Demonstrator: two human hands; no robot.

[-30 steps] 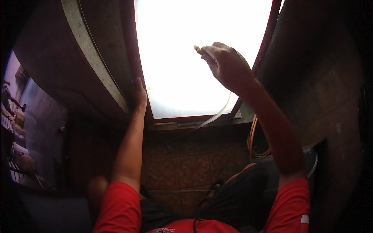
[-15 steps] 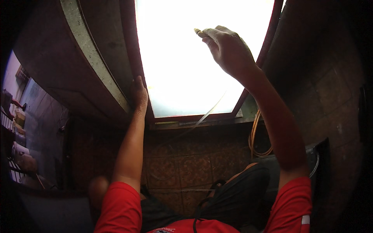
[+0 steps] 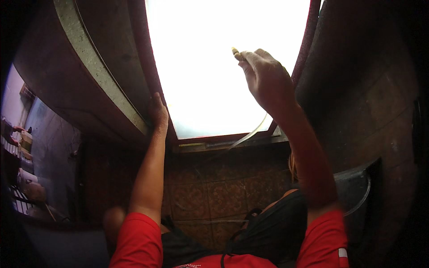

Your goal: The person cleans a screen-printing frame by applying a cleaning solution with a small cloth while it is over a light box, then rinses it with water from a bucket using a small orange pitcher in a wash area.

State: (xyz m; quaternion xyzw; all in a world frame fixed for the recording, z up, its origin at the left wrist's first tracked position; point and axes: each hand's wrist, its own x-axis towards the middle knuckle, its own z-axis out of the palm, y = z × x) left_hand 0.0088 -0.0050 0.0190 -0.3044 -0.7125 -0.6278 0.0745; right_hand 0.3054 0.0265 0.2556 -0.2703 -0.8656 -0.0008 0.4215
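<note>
My right hand (image 3: 268, 80) is closed on a small yellowish nozzle (image 3: 235, 52), held over a brightly lit white panel (image 3: 201, 89) in a dark reddish frame (image 3: 143, 35). A thin translucent hose (image 3: 246, 138) curves down from below that hand; whether it joins the nozzle is hidden by the hand and glare. My left hand (image 3: 158, 110) grips the frame's left edge, its thumb along the side and the other fingers mostly hidden.
A pale ledge (image 3: 98, 80) runs along the left. A coiled orange hose (image 3: 292, 167) hangs behind my right forearm. Tiled floor (image 3: 223, 201) lies below. At the far left are containers (image 3: 27, 178) and a person's arm (image 3: 17, 128).
My right hand with the nozzle rose toward the top of the view, then came back down and slightly right. My left hand stays at the frame, sitting a little further left in the view.
</note>
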